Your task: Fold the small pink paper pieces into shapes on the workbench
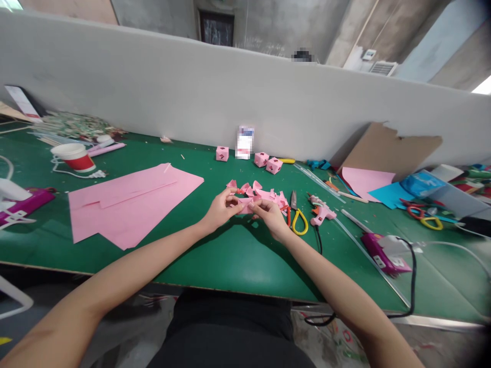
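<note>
A small folded piece of pink paper [245, 204] is pinched between the fingertips of both hands just above the green table. My left hand [220, 210] closes on its left end, and my right hand [271, 217] grips the right end. Behind the fingers lies a loose heap of cut pink paper scraps [274, 195]. Scissors with red and yellow handles [299, 221] rest right of my right hand, beside a pink glue gun [321, 212]. Farther back stand several pink paper cubes with dark openings, one cube [222, 154] left of the others.
Large pink paper sheets [126, 207] cover the left of the table. A red and white paper cup [74, 156] stands behind them. At right are a purple power strip [385, 254] with a black cable, clear strips, cardboard [383, 148] and more scissors [424, 217]. A white partition [172, 97] runs behind.
</note>
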Demonstrator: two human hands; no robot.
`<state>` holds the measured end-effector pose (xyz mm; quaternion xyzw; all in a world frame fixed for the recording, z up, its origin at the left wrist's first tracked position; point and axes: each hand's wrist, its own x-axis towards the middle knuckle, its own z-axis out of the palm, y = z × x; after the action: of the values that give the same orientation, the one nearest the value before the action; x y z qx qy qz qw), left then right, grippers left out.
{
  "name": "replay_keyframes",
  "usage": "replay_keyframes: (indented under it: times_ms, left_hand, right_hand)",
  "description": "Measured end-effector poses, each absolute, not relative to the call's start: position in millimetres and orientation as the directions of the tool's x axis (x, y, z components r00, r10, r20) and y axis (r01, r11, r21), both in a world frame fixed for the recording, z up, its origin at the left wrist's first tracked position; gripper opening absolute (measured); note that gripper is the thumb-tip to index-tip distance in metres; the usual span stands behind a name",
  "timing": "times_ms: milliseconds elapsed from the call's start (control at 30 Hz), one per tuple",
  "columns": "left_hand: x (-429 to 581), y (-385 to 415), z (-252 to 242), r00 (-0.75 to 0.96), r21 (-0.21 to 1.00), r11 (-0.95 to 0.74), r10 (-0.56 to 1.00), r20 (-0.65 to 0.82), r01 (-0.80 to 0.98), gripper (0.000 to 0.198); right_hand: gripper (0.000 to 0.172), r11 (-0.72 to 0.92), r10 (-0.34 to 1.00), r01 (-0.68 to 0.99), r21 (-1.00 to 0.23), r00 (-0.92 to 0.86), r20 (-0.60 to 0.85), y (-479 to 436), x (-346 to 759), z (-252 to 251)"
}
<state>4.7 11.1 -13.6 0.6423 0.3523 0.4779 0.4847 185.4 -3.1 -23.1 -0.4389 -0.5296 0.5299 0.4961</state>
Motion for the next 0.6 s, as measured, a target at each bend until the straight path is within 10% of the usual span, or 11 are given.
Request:
replay_keyframes:
  times_ms: [600]
  left_hand:
    - [3.8,11.7,-16.7,0.306,0.969,-0.246,0.922,0.238,-0.013,0.049]
  right_hand:
    - [0.034,0.091,0.986,-0.039,-0.995,-0.138,0.095,-5.6,184.0,-16.6]
